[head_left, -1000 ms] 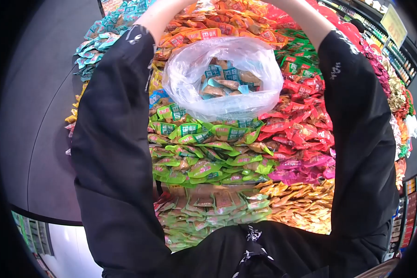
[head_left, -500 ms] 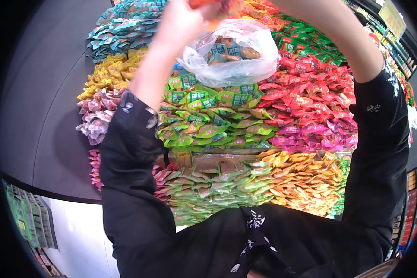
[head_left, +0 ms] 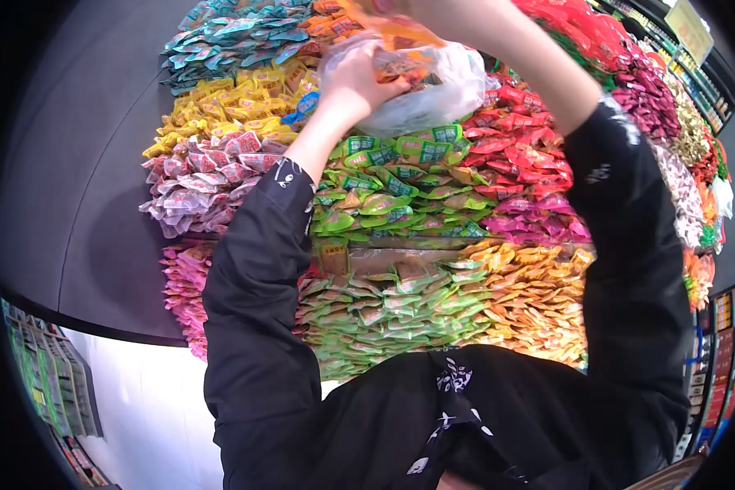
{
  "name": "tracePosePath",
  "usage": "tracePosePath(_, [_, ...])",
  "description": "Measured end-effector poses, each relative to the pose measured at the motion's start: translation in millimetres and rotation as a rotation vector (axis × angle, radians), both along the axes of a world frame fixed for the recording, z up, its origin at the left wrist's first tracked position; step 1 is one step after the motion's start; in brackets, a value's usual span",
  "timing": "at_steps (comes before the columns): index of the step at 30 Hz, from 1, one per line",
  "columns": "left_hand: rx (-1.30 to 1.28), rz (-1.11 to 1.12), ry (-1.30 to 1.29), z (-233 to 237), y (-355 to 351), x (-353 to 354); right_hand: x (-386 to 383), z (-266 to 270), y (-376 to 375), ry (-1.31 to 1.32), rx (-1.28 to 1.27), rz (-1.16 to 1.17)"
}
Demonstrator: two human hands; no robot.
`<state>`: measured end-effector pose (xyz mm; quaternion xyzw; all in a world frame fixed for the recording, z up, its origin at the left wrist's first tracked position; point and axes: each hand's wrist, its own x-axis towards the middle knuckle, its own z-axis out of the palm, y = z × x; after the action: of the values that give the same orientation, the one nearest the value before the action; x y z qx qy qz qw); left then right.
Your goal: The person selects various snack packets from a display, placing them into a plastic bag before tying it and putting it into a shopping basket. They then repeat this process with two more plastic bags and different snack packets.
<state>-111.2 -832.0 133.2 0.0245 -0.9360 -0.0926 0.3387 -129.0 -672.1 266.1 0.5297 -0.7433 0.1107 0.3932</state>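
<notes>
A translucent white plastic bag (head_left: 457, 94) lies open on the packets at the upper middle. My left hand (head_left: 355, 86) is at the left side of its mouth, thumb and fingers curved around an orange-red packet (head_left: 408, 72). My right hand (head_left: 433, 10), partly cut off by the top edge, is above the bag with an orange packet (head_left: 404, 34) in its fingers. Green packets (head_left: 384, 181) lie just below the bag, and red packets (head_left: 523, 151) to its right.
Teal packets (head_left: 237, 37), yellow packets (head_left: 229, 106) and pale pink packets (head_left: 208, 171) are heaped at the left, beside a dark curved surface (head_left: 98, 139). Nearer my body are pale green packets (head_left: 384, 314) and orange-yellow packets (head_left: 531, 298). Stocked shelves (head_left: 723, 359) stand at the right.
My left hand has come down from the top edge to the bag's mouth. My right hand has moved left, above the bag. Orange-red contents now show where teal-labelled packets showed before.
</notes>
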Motion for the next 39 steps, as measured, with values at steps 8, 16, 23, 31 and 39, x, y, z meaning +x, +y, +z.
tracePosePath(8, [0.192, -0.262, -0.253, -3, -24, 16, -26, -88, -11, -0.625, -0.248, -0.026])
tracePosePath(16, [-0.044, -0.209, -0.594, 25, -47, 32, -36, -104, -32, -0.432, -0.226, -0.03])
tracePosePath(23, [-0.387, -0.184, -0.296, 30, -59, 83, -47, -79, -37, -0.616, 0.131, -0.073])
tracePosePath(31, [0.146, -0.092, -0.009, 27, -60, 73, -12, -101, -33, -0.416, 0.26, -0.313])
tracePosePath(39, [-0.021, 0.131, -0.268, -5, -34, 59, -25, -121, -17, -0.066, -0.092, -0.156])
